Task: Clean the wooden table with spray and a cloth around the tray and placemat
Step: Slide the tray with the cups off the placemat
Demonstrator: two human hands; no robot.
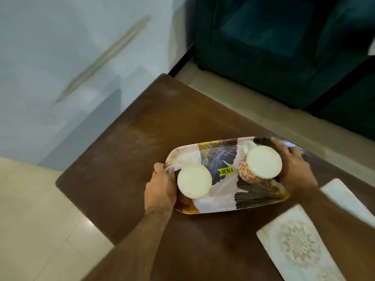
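A patterned tray [219,197] with a yellow price sticker sits over the dark wooden table [142,122]. Two cream mugs stand on it, one at the left [194,183], one with a red pattern at the right [263,162]. My left hand [161,188] grips the tray's left end. My right hand [294,167] grips its right end, fingers curled over the rim. I cannot tell whether the tray is lifted or resting. A white patterned placemat [298,246] lies at the near right. No spray bottle or cloth is in view.
A second white mat or cloth piece [345,197] lies right of the tray. Teal armchairs [274,41] stand beyond the table's far edge. Pale floor tiles [36,220] lie to the left. The table's far left part shows dusty smears.
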